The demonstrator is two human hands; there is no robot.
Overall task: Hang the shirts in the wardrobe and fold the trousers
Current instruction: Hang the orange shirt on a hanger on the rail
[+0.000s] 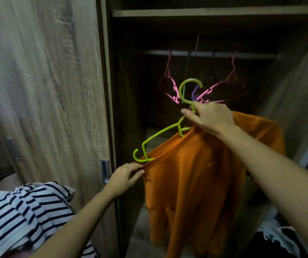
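Note:
An orange shirt (pixel 196 179) hangs partly on a green plastic hanger (pixel 160 133) in front of the open wardrobe. My right hand (pixel 210 118) grips the hanger's neck just below its hook. My left hand (pixel 125 176) pinches the shirt's shoulder edge at the hanger's lower left end, which sticks out of the fabric. Behind, the wardrobe rail (pixel 205 54) carries two pink hangers (pixel 169 84) and some dark ones, all bare.
A striped black-and-white garment (pixel 24 211) lies in a heap at lower left. The wooden wardrobe door (pixel 47 90) with a metal handle (pixel 104 171) stands on the left. A shelf (pixel 205 13) spans the wardrobe top. Dark and white clothes (pixel 279 237) lie at lower right.

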